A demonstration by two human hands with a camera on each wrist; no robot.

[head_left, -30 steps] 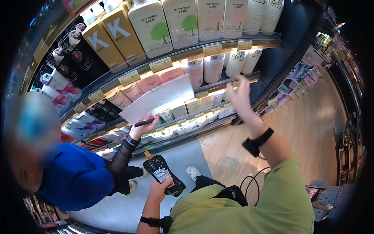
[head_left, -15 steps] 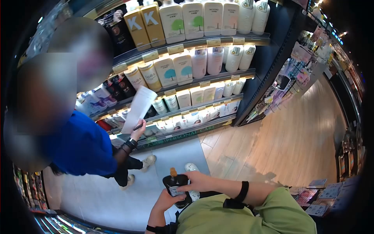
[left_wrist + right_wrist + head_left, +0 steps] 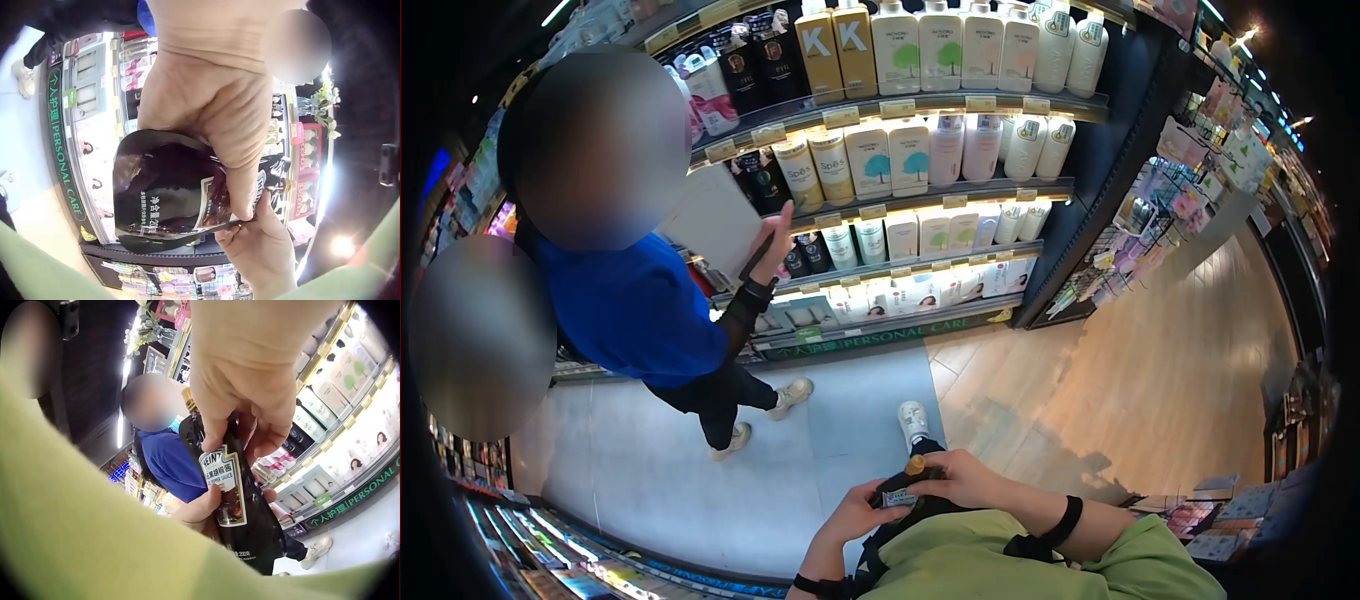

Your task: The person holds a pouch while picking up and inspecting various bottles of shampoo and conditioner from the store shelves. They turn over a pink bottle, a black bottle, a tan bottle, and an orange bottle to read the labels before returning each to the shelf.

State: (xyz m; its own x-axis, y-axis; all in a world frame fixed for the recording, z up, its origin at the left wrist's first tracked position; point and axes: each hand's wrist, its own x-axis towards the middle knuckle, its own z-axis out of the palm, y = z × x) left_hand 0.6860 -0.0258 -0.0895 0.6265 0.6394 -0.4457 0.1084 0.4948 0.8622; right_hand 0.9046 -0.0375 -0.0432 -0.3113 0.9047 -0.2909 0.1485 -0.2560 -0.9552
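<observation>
A black Heinz pepper sauce pouch (image 3: 256, 515) with a gold cap (image 3: 914, 465) is held between both hands in front of the body. My left hand (image 3: 858, 518) grips its lower part, thumb across the front by the label. With thumb and fingers, my right hand (image 3: 962, 482) pinches the upper side close to the cap, as the right wrist view shows. The left wrist view has the pouch's lower back under the left palm, with the right hand (image 3: 264, 253) at the far end.
A person in a blue top (image 3: 625, 310) stands ahead to the left, holding white paper (image 3: 718, 225) and a pen. Behind them, shelves (image 3: 900, 108) carry several rows of bottles. Hanging goods (image 3: 1135, 215) line the right side, beside a wooden floor (image 3: 1040, 380).
My right hand has come down from its raised position near the shelves to the pouch and now pinches it. The pouch is drawn closer to the body. The other person's paper has shifted left.
</observation>
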